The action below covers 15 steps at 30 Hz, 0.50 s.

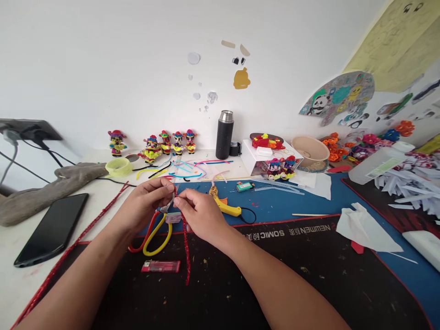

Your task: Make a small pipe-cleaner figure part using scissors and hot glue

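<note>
Both hands meet above the black mat. My left hand (147,201) has thumb and fingers pinched at the top of a red sparkly stem (186,252). Right beside it, my right hand (198,211) pinches the same stem, which hangs down below the fingers. Scissors with red and yellow handles (158,236) lie under the hands, their blades partly hidden. A pink lighter (161,266) lies nearer on the mat. To the left, a long red twisted stem (99,216) passes beneath my left forearm.
A black phone (51,229) and driftwood (58,190) lie at the left. Behind the hands are small figures (151,149), a black thermos (224,135), a yellow glue gun (227,206) and a white box (247,158). Crumpled tissue (366,228) is at the right.
</note>
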Each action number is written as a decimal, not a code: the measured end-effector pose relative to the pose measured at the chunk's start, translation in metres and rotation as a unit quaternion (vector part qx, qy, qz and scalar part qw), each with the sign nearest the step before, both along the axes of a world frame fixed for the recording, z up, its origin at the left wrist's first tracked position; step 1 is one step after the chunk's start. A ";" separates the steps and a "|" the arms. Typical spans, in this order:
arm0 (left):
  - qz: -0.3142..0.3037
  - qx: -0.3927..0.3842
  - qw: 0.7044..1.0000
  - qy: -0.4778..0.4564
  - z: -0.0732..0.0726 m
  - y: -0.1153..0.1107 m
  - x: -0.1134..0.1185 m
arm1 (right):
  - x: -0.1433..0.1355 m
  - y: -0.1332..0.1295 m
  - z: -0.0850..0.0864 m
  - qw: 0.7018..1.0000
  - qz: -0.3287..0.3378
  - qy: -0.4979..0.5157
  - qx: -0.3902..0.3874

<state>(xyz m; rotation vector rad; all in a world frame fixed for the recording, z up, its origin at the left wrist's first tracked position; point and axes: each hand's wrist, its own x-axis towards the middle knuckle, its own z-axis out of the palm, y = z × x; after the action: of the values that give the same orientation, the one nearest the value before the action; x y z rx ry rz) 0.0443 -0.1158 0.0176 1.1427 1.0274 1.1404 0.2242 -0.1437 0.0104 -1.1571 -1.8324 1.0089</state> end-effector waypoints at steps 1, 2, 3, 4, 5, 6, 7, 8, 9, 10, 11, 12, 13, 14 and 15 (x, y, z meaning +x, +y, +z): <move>-0.002 -0.012 1.000 -0.018 -0.001 0.001 0.000 | 0.000 0.000 0.001 1.000 0.001 -0.002 0.000; -0.009 -0.024 0.999 -0.024 -0.001 0.001 -0.001 | 0.000 -0.001 0.002 1.000 0.003 -0.006 0.000; -0.018 -0.034 0.999 -0.023 -0.002 0.002 -0.001 | 0.000 -0.001 0.002 1.000 0.005 -0.012 0.000; -0.024 -0.040 0.999 -0.020 -0.002 0.002 -0.002 | 0.000 -0.001 0.003 1.000 0.006 -0.016 -0.001; -0.026 -0.045 0.998 -0.020 -0.003 0.002 -0.002 | 0.000 -0.001 0.003 1.000 0.007 -0.019 -0.002; -0.024 -0.046 0.998 -0.026 -0.003 0.002 -0.002 | 0.000 -0.001 0.003 1.000 0.008 -0.017 -0.002; -0.019 -0.046 0.998 -0.034 -0.003 0.002 -0.002 | 0.000 -0.001 0.003 1.000 0.008 -0.013 -0.001; -0.014 -0.044 0.998 -0.042 -0.002 0.002 -0.002 | 0.000 -0.001 0.003 1.000 0.009 -0.006 0.000; -0.010 -0.040 0.998 -0.046 -0.002 0.002 -0.002 | 0.000 -0.001 0.003 1.000 0.010 0.000 0.001; -0.010 -0.035 0.998 -0.042 -0.002 0.002 -0.002 | 0.000 -0.001 0.004 1.000 0.010 0.002 0.000; -0.013 -0.031 0.999 -0.032 -0.002 0.002 -0.002 | -0.001 -0.002 0.004 1.000 0.011 -0.001 -0.002; -0.018 -0.029 0.999 -0.020 -0.003 0.002 -0.002 | -0.001 -0.002 0.004 1.000 0.011 -0.008 -0.006; -0.022 -0.028 0.999 -0.010 -0.003 0.002 -0.002 | -0.002 -0.003 0.004 1.000 0.011 -0.015 -0.010; -0.024 -0.027 0.999 -0.004 -0.004 0.002 -0.003 | -0.002 -0.003 0.004 1.000 0.011 -0.022 -0.015; -0.024 -0.026 0.999 -0.003 -0.004 0.002 -0.003 | -0.003 -0.004 0.005 0.999 0.009 -0.026 -0.018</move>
<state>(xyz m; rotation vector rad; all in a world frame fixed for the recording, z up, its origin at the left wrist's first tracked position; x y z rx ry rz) 0.0417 -0.1140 0.0135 1.1162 1.0147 1.0728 0.2217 -0.1477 0.0151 -1.2006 -1.8764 1.0357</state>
